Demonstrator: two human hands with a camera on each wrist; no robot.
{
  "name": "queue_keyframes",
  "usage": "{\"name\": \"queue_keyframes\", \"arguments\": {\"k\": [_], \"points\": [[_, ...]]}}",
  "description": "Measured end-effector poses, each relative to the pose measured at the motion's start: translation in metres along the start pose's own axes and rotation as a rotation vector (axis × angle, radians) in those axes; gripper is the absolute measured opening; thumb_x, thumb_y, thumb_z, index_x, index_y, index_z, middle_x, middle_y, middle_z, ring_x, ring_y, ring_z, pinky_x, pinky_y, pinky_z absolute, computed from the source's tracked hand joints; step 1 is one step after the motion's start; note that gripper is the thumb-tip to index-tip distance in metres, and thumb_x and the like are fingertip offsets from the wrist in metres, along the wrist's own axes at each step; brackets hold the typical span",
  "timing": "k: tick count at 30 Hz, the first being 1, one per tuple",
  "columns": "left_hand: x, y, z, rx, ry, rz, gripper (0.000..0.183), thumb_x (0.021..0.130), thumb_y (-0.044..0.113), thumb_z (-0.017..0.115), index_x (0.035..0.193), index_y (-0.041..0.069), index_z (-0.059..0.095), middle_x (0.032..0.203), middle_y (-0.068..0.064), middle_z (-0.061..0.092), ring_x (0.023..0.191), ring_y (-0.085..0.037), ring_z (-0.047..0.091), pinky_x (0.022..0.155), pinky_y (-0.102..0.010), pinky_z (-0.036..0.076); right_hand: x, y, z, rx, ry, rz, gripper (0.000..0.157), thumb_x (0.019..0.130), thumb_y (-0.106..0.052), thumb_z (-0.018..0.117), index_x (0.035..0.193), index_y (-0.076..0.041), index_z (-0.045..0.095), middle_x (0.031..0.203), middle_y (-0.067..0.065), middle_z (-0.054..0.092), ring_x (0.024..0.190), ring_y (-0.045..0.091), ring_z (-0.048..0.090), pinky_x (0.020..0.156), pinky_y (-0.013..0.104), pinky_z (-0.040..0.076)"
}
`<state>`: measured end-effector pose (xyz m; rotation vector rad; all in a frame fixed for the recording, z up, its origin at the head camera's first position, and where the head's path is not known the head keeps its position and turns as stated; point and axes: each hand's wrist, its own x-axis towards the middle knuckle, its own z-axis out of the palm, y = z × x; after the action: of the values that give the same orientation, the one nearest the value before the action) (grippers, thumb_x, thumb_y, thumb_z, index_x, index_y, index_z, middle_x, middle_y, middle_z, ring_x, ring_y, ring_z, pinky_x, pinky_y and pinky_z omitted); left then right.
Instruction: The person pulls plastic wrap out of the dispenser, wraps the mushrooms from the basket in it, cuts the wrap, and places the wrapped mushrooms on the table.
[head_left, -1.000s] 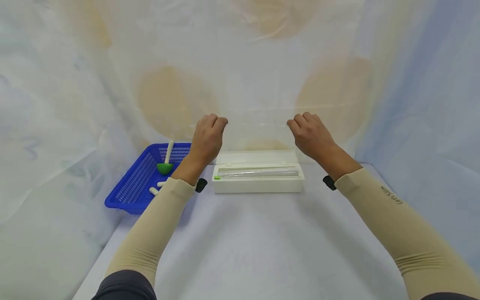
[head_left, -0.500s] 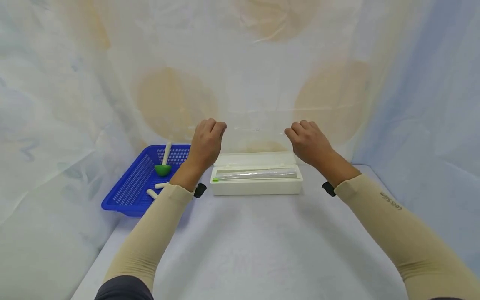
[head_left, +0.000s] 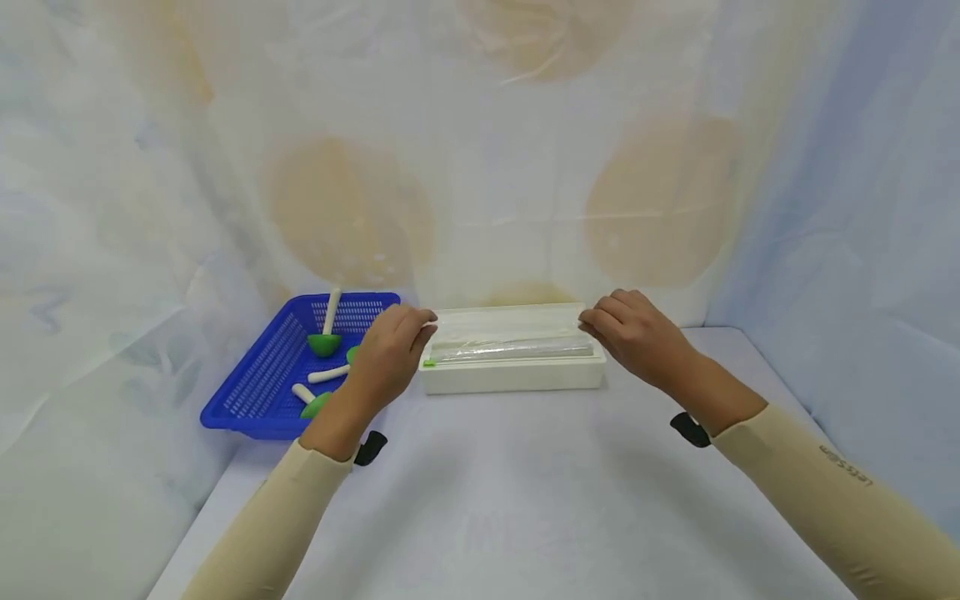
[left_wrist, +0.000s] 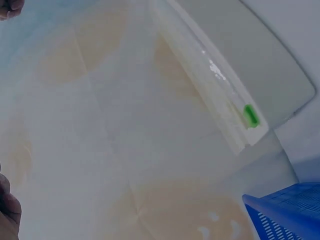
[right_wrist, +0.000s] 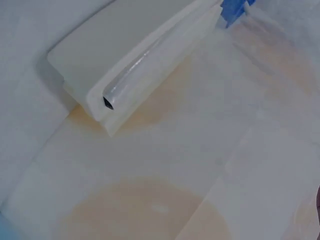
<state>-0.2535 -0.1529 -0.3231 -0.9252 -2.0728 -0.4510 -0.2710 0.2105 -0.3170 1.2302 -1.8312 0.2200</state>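
Observation:
A white cling film dispenser box (head_left: 513, 379) stands on the table with its lid (head_left: 517, 319) raised at the back. Inside lies a roll of clear cling film (head_left: 525, 347), and a green slider (head_left: 429, 362) sits at its left end. My left hand (head_left: 386, 354) is level with the box's left end, thumb and fingers pinched together on the film's edge. At the other end, my right hand (head_left: 637, 342) pinches the film's opposite corner. The stretch of film between them is nearly invisible. In the left wrist view, fingers of the left hand (left_wrist: 9, 212) show at the edge.
A blue plastic basket (head_left: 247, 392) stands left of the box, partly behind the left hand. It holds several green-headed scoops with white handles, one scoop (head_left: 325, 344) near the back. Patterned sheets hang behind and on both sides.
Both hands have come down from above the box to about the height of its lid, and have moved a little further apart. The box stays in place.

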Motion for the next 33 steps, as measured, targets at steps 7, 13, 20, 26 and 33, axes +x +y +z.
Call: {"name": "queue_keyframes", "arguments": {"k": [7, 13, 20, 26, 33], "points": [[-0.048, 0.025, -0.005, -0.068, -0.126, 0.024, 0.016, 0.097, 0.014, 0.062, 0.109, 0.004, 0.063, 0.094, -0.005, 0.062, 0.085, -0.02, 0.056, 0.074, -0.032, 0.049, -0.036, -0.04, -0.01, 0.063, -0.022, -0.007, 0.039, 0.106, -0.027, 0.043, 0.086, -0.001, 0.065, 0.079, 0.003, 0.062, 0.069, 0.019, 0.054, 0.059, 0.032, 0.046], [-0.091, 0.041, -0.001, -0.156, -0.245, 0.021, 0.016, 0.1, 0.022, 0.056, 0.105, 0.009, 0.066, 0.088, 0.005, 0.059, 0.081, -0.01, 0.053, 0.069, -0.023, 0.047, -0.066, -0.071, -0.003, 0.107, -0.048, 0.003, 0.036, 0.105, -0.026, 0.045, 0.084, -0.005, 0.066, 0.078, -0.003, 0.06, 0.068, 0.014, 0.053, 0.061, 0.026, 0.045], [-0.123, 0.049, 0.011, -0.163, -0.267, 0.019, 0.005, 0.09, 0.015, 0.07, 0.094, 0.013, 0.068, 0.08, 0.01, 0.054, 0.073, -0.005, 0.049, 0.064, -0.018, 0.043, -0.089, -0.089, 0.004, 0.147, -0.094, 0.014, 0.037, 0.105, -0.028, 0.044, 0.086, -0.008, 0.068, 0.078, -0.005, 0.058, 0.07, 0.012, 0.052, 0.062, 0.024, 0.044], [-0.14, 0.052, 0.02, -0.175, -0.353, 0.028, 0.005, 0.09, 0.02, 0.071, 0.092, 0.015, 0.07, 0.079, 0.012, 0.055, 0.073, -0.004, 0.05, 0.064, -0.02, 0.043, -0.108, -0.1, 0.012, 0.185, -0.203, 0.021, 0.039, 0.105, -0.031, 0.042, 0.086, -0.009, 0.068, 0.078, -0.005, 0.057, 0.07, 0.01, 0.052, 0.063, 0.021, 0.046], [-0.155, 0.054, 0.029, -0.165, -0.528, 0.071, 0.009, 0.083, 0.024, 0.078, 0.087, 0.018, 0.072, 0.078, 0.014, 0.06, 0.071, -0.002, 0.055, 0.066, -0.021, 0.045, -0.128, -0.114, 0.024, 0.22, -0.381, 0.021, 0.014, 0.078, -0.014, 0.081, 0.086, -0.013, 0.068, 0.078, -0.009, 0.055, 0.07, 0.006, 0.051, 0.066, 0.018, 0.046]]}}
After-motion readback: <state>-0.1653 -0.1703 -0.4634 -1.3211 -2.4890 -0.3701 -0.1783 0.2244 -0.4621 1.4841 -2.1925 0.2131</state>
